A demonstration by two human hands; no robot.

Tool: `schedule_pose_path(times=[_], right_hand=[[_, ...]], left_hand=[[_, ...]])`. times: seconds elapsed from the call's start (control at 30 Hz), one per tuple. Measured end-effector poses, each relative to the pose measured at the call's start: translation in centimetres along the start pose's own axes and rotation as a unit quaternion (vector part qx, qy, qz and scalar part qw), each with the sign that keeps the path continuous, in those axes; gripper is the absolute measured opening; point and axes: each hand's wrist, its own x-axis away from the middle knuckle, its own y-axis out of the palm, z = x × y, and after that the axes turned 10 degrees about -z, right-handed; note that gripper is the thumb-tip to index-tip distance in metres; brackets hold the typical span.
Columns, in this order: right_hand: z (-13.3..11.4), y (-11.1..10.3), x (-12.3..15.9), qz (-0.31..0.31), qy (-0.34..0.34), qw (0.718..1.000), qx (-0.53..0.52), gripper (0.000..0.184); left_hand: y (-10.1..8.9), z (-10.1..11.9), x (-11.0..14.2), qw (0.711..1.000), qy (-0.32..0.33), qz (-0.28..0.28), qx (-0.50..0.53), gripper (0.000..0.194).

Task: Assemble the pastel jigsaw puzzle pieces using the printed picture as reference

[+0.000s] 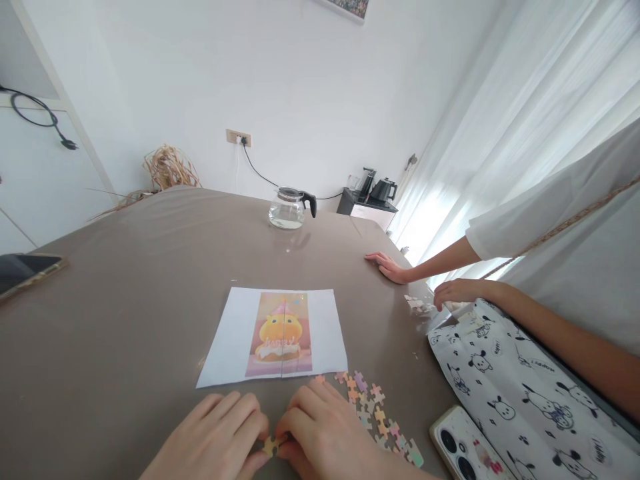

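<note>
Pinching a yellow jigsaw piece near six o'clock in my view, I have it caught from both sides: the fingers of my left hand close on its nine o'clock edge, those of my right hand on its three o'clock edge. They cover so much that I cannot tell whether it is a single piece or two locked together, nor whether it touches the desk. The printed sheet lies at twelve o'clock from it. I judge it very light, thin and fairly stiff, like pressed card, so the trouble is its smallness rather than its weight. The knobs and their necks look like the weak spots; they would probably bend or fray under a twist, so the broader body, gripped by opposite edges with light, even pressure, seems the better hold. The loose pieces, spread between one and three o'clock from my pinch, look much the same: small, flat, some overlapping, likely to skid on the glossy surface. For those, I'd press one finger on a rim to tip it up, then take the edges, rather than scrape at a tab.
</note>
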Motion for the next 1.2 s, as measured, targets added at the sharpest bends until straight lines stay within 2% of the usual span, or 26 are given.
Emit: schedule_pose_path(times=[0.13,0.23,0.33,0.47,0.63,0.83,1.03,1.1,1.2], right_hand=[[0.0,0.6,0.0,0.004,0.007,1.0,-0.001,0.008],[-0.1,0.7,0.1,0.005,0.015,1.0,-0.009,0.008],[-0.5,0.3,0.2,-0.007,0.029,0.999,-0.017,0.008],[-0.7,-0.4,0.2,-0.031,0.055,0.998,-0.014,0.008],[-0.6,-1.0,0.3,-0.038,0.057,0.997,-0.029,0.015],[-0.8,-0.7,1.1,-0.006,0.074,0.995,-0.068,0.017],[-0.5,0.1,1.4,0.029,0.084,0.991,-0.102,0.023],[-0.6,0.1,1.4,0.039,0.084,0.99,-0.109,0.026],[-0.7,-0.1,1.4,0.052,0.087,0.988,-0.114,0.027]], left_hand=[[-0.5,0.2,-0.2,0.995,-0.043,-0.079,0.033,0.014],[-1.0,0.7,-0.4,0.976,-0.11,-0.161,0.099,0.013],[-1.7,1.0,-0.9,0.956,-0.158,-0.2,0.145,0.011],[-2.9,0.9,-1.8,0.94,-0.178,-0.217,0.194,0.007],[-4.1,0.5,-2.2,0.927,-0.171,-0.229,0.242,0.004],[-3.8,-0.2,-2.2,0.919,-0.172,-0.23,0.27,0.018],[-3.5,-0.5,-1.8,0.907,-0.183,-0.228,0.305,0.017],[-4.0,-1.2,-1.9,0.901,-0.189,-0.222,0.322,0.018],[-4.7,-3.6,-2.6,0.897,-0.206,-0.195,0.338,0.022]])
